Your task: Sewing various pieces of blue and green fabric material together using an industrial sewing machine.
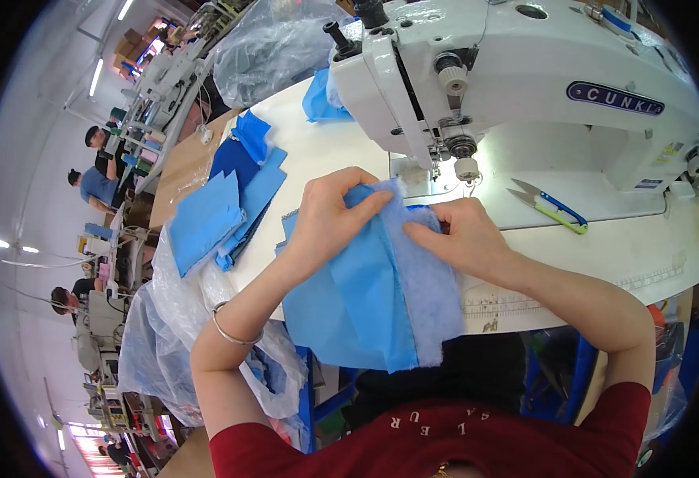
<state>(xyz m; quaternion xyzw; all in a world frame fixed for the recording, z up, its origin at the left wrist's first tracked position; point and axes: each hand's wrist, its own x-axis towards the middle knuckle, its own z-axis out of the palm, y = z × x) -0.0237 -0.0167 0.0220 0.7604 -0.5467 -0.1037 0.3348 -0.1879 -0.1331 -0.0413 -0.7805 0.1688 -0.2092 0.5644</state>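
Note:
A blue fabric piece point(357, 295) with a pale fuzzy lining strip point(429, 295) lies over the front edge of the white sewing table point(604, 247). My left hand point(329, 215) pinches the top edge of the fabric between thumb and fingers. My right hand point(461, 235) presses on the fuzzy strip just right of it, fingertips touching the fabric. Both hands sit right before the needle area point(437, 163) of the white sewing machine point(524, 80).
A stack of blue fabric pieces point(222, 207) lies at the table's left. Thread snips point(552, 207) with a blue and green handle rest on the machine bed. Clear plastic bags point(166, 319) hang at the left. Other people work at machines far left.

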